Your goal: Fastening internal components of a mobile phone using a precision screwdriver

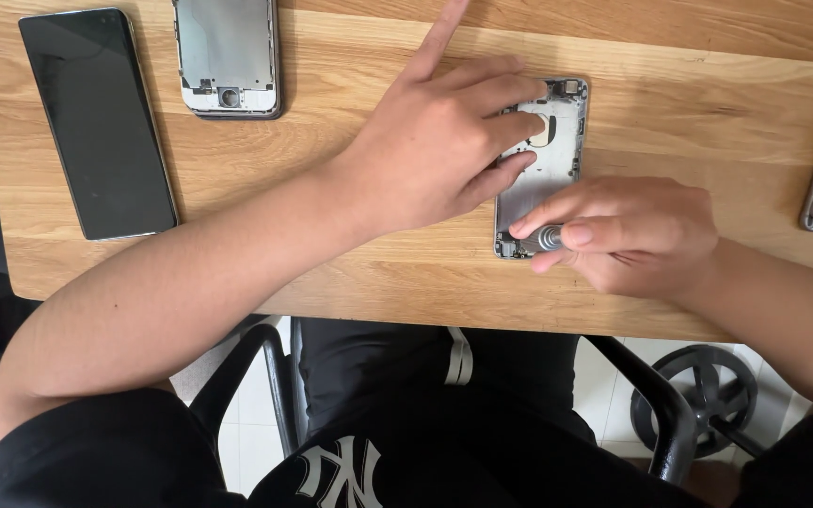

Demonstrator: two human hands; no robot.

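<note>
Two hands on one opened phone shell (557, 155), lying flat on the wooden worktop (350, 273) near its front edge. Shell is grey metal, back cover off, bare inner plate showing, pale round cutout near the top, small parts along the top and bottom ends. Left hand (444, 141) presses down on its upper half, fingers (510, 127) spread, index lifted and pointing away. Right hand (637, 230) at the bottom end, fingers pinched around a small metal screwdriver (549, 237), tip hidden. Black phone (96, 122) and second open shell (230, 56) well apart at far left.
</note>
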